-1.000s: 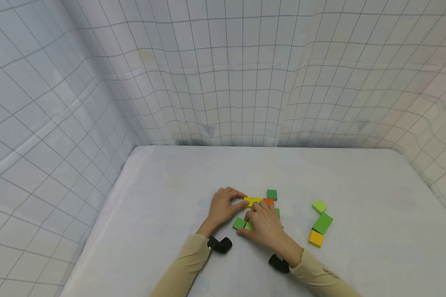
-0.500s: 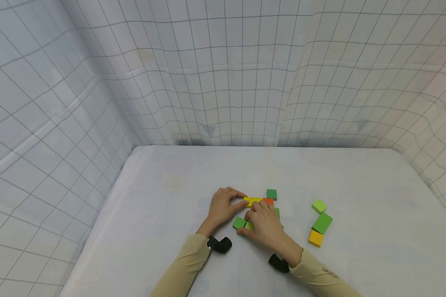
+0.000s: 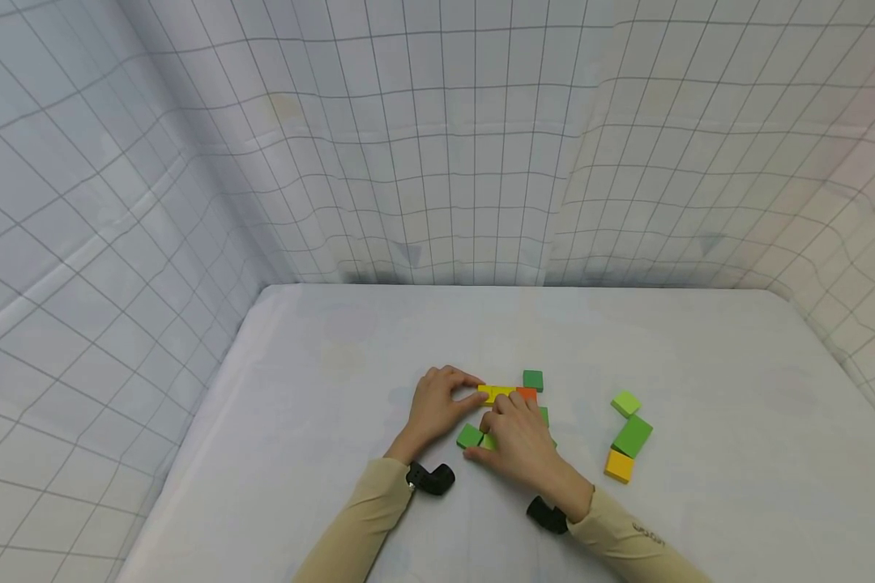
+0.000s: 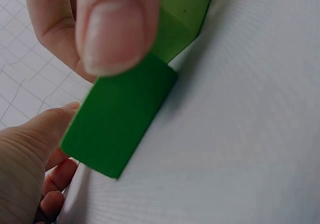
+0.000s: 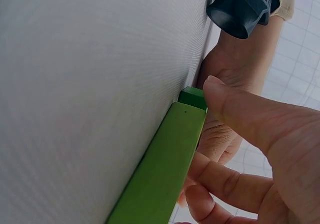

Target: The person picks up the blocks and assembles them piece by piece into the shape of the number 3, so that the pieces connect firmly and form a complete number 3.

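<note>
In the head view, a row of yellow blocks (image 3: 497,393) ends at its right in an orange-red block (image 3: 527,394). My left hand (image 3: 437,407) pinches the row's left end between thumb and index finger. My right hand (image 3: 521,441) lies over the near side of the row, bent fingers touching the yellow and orange-red blocks. Its thumb stands apart, near a dark green block (image 4: 120,121). A long light green block (image 5: 165,169) lies under the right palm, mostly hidden in the head view. Another green block (image 3: 544,415) peeks out beside the right hand.
A dark green block (image 3: 533,380) sits just behind the orange-red one. Farther right lie a light green block (image 3: 626,403), a longer green block (image 3: 632,437) and an amber block (image 3: 619,467). White cloth (image 3: 321,486) covers the table, and gridded curtains (image 3: 437,162) surround it.
</note>
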Demonstrator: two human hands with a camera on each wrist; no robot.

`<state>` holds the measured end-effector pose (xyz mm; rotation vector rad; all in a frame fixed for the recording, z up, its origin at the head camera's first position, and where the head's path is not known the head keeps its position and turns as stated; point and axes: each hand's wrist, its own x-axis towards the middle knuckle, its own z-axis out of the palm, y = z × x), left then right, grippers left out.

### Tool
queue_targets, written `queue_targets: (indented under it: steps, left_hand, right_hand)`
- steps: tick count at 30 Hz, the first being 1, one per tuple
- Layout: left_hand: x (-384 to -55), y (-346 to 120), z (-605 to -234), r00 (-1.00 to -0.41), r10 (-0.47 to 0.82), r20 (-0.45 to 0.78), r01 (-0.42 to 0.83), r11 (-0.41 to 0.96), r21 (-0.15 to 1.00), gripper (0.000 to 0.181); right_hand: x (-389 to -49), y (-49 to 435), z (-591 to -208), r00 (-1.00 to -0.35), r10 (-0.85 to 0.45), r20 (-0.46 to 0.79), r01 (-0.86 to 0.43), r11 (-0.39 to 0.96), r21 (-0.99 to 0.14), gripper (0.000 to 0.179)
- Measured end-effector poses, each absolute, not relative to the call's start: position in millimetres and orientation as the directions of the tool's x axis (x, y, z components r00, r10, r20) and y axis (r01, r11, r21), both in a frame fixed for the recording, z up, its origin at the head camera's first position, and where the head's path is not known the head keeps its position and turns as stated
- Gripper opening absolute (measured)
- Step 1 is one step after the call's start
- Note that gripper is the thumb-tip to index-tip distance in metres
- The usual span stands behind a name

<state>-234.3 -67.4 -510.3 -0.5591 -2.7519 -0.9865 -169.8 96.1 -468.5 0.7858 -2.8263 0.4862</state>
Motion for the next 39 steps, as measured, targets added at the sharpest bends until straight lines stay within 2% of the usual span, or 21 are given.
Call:
queue_targets:
  steps: [30, 39]
  left_hand:
    - [-233, -68, -510, -0.913, 0.295, 0.283, 0.408, 0.708, 0.577, 0.028]
    - [-233, -69, -511, -0.910, 0.299, 0.286, 0.413, 0.698, 0.585, 0.028]
  right_hand:
    - [-168, 97, -467, -0.850, -0.474, 0.229, -0.523, 0.810, -0.264, 0.037]
    - [-168, 107, -453, -0.857, -0.457, 0.236, -0.511, 0.812, -0.283, 0.038]
